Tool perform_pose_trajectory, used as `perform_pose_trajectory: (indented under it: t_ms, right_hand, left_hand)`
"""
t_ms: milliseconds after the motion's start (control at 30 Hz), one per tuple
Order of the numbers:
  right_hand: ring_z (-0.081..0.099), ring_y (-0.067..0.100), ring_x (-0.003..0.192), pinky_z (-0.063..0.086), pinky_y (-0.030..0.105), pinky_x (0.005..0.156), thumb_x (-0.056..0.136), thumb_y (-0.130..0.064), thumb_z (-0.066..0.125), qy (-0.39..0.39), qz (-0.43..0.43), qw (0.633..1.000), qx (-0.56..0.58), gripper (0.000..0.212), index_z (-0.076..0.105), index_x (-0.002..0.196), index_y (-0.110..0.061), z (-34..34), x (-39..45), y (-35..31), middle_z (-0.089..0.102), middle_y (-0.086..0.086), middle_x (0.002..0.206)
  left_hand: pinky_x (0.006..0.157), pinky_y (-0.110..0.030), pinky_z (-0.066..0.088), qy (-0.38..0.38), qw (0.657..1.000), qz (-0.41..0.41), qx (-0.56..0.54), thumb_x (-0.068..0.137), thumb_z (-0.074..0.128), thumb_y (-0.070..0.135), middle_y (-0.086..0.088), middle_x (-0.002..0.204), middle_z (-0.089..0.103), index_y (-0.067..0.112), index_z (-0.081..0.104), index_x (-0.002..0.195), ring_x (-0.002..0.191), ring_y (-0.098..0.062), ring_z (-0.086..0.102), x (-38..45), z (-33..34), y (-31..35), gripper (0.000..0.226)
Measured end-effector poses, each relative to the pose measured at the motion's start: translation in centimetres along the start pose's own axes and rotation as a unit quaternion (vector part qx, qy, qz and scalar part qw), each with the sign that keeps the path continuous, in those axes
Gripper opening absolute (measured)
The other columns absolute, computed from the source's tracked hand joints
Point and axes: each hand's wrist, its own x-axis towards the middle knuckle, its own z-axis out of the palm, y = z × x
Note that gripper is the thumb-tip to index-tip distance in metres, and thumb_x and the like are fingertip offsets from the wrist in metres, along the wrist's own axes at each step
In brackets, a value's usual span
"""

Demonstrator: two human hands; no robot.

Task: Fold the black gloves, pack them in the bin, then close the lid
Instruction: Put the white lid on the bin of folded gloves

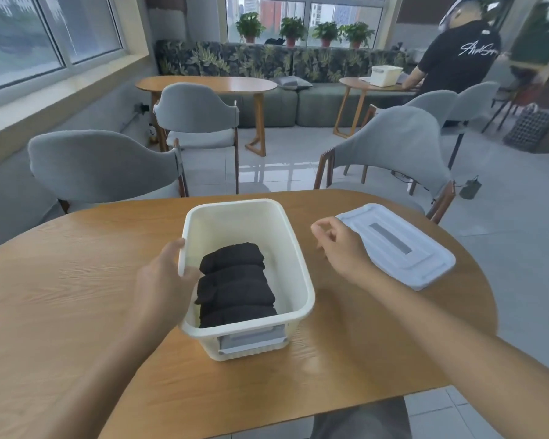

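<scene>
Daylight comes through large windows (19, 36) onto a pale tiled floor (286, 163). Grey padded chairs (102, 163) ring the wooden desk (61, 280). A leaf-patterned sofa (260, 61) (potted plants (292, 30) on the sill behind) lines the far wall.

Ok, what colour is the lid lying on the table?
White, with a grey rectangular panel along its middle; the lid shows in the head view.

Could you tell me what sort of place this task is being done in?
Probably a café or office lounge: several wooden tables with grey upholstered chairs, a long leaf-patterned bench sofa beneath windows, and potted plants on the sill.
</scene>
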Motion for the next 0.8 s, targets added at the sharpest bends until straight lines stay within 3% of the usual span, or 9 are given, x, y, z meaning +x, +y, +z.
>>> perform_pose_trajectory:
  t_ms: [200,300,533,800]
  right_hand:
    - [0.051,0.031,0.12,0.048,0.041,0.092,0.099,-0.035,0.053,0.067,0.112,0.963,-0.237,0.038,0.055,0.131,-0.015,-5.6,6.1,8.0,0.054,0.01,0.131]
    - [0.044,0.036,0.126,0.046,0.045,0.095,0.099,-0.034,0.052,0.054,0.181,0.933,-0.308,0.043,0.052,0.134,-0.011,-7.6,7.6,11.5,0.049,0.016,0.135]
    - [0.053,0.036,0.11,0.048,0.043,0.085,0.094,-0.033,0.057,0.057,0.217,0.921,-0.317,0.033,0.058,0.118,-0.01,-8.5,8.7,15.2,0.058,0.015,0.12]
    - [0.054,0.039,0.116,0.047,0.049,0.099,0.079,-0.046,0.077,0.023,0.29,0.912,-0.29,0.057,0.057,0.116,-0.008,-9.6,11.0,16.5,0.061,0.016,0.123]
  left_hand:
    - [0.05,-0.031,0.037,-0.012,1.0,-0.01,0.012,0.096,0.056,0.021,0.003,0.074,0.053,0.028,0.041,0.147,0.063,-0.019,0.054,0.1,0.1,0.1,0.054]
    - [0.048,-0.031,0.035,-0.016,1.0,-0.015,0.012,0.096,0.054,0.022,0.001,0.071,0.051,0.029,0.04,0.147,0.06,-0.021,0.053,0.1,0.1,0.0,0.053]
    - [0.044,-0.027,0.033,-0.015,0.999,-0.014,0.03,0.096,0.054,0.021,0.002,0.067,0.051,0.03,0.039,0.147,0.056,-0.019,0.053,-0.2,-0.1,0.4,0.054]
    - [0.045,-0.029,0.031,-0.015,0.999,-0.019,0.034,0.096,0.053,0.02,0.001,0.062,0.051,0.031,0.04,0.143,0.052,-0.02,0.051,-0.3,-0.1,0.6,0.05]
